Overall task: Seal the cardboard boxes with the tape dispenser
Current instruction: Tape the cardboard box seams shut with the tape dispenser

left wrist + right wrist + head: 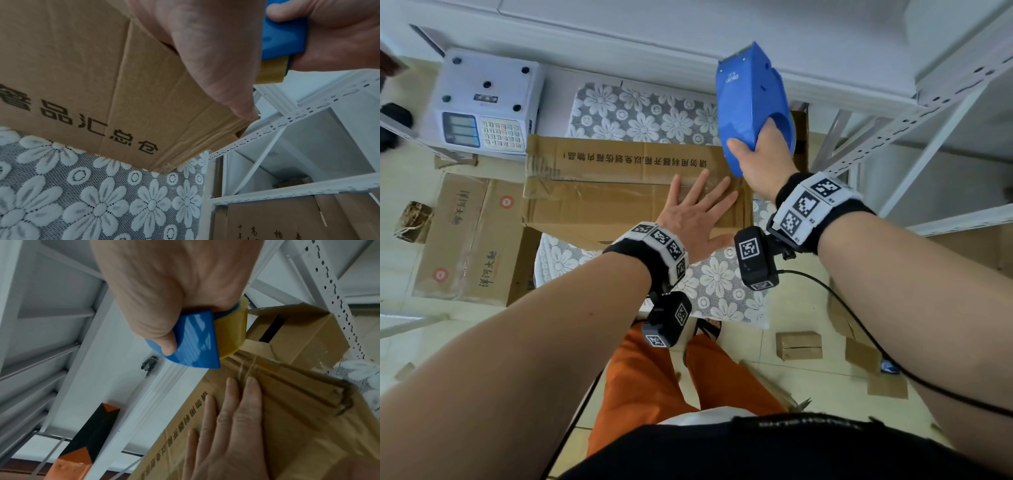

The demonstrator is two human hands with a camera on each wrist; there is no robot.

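Note:
A brown cardboard box (602,185) with printed black characters lies on the lace-covered table (640,113); its top flaps are folded down and clear tape shines along the seam. My left hand (693,209) lies flat on the box top near its right end, fingers spread and straight, and shows as the left hand (228,431) in the right wrist view. My right hand (760,161) grips a blue tape dispenser (750,99), lifted above the box's right end with its nose pointing away. The yellowish tape roll (231,335) sits in the dispenser (195,344) just over the box edge.
A white electronic scale (486,102) stands at the table's far left. A second printed carton (469,240) stands on the floor at left. White metal shelving (914,113) rises at right, with small boxes (799,344) on the tiled floor below. Another open carton (298,331) sits behind the box.

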